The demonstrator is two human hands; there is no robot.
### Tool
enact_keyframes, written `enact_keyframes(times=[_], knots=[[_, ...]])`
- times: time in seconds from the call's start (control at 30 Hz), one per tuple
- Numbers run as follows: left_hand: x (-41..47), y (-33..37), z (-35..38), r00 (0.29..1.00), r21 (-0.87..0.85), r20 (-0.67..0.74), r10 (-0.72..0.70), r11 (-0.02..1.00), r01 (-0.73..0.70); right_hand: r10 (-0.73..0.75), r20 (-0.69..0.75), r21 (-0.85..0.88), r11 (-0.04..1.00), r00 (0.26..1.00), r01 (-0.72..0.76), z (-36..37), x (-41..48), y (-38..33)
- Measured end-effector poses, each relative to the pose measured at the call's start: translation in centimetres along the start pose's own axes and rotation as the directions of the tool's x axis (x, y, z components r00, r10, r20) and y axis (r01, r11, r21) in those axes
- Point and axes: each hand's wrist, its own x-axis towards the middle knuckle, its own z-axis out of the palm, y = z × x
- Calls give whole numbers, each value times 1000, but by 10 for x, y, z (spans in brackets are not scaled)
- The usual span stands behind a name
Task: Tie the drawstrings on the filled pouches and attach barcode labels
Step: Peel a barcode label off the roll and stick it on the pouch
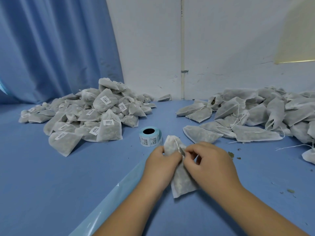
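Pinching is recorded at the gathered neck of one pouch [180, 181], which is held at centre front, low over the table [51, 176]. Whether its lower corner touches the surface cannot be told.

Left hand [162, 160]: fingers [159, 149] are curled closely round the left side of the neck, and the fabric is bunched inside the grip.

Right hand [209, 160]: fingers [190, 151] are bent, with the tips brought together on the drawstring [178, 145] where it leaves the neck.

Materials:
- Pouch fabric is white, matt and thin, and a coarse grey-green filling shows through it. The flat body is drawn to a crumpled point at the top.
- The drawstring is a fine white cord.
- The label roll [150, 137] is set just beyond the hands, its dark core hole facing upward. The backing is pale blue, and white barcode labels are seen on the outer wrap.
- The labelled pile [88, 113], at left rear, is made up of plump, triangular pouches, each carrying a small white barcode sticker.
- The unlabelled pile [255, 113], at right rear, is made up of flatter pouches with loose strings trailing onto the table.
- The table is covered with a smooth blue sheet, and a glossier pale strip runs diagonally under the left forearm.
- Dry leaf crumbs [231, 154] are scattered just right of the right hand.
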Motion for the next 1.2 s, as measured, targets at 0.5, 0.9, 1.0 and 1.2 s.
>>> enact_keyframes(times=[0.5, 0.9, 1.0, 1.2], knots=[[2, -2, -6, 988, 12, 152, 8, 1000, -10, -70, 152, 17, 998, 986, 68, -4, 1, 8], [6, -6, -10, 993, -176, 122, 0, 984, 21, -240, 278, 207, 960, 930, 186, -9, -4, 11], [4, -4, -12, 990, -180, 134, 36, 984, -12, -100, 89, 362, 930, 991, 62, -9, -1, 9], [2, -4, -13, 973, -97, 218, 73, 994, -53, 281, 353, 562, 699, 892, -443, -16, 6, 9]])
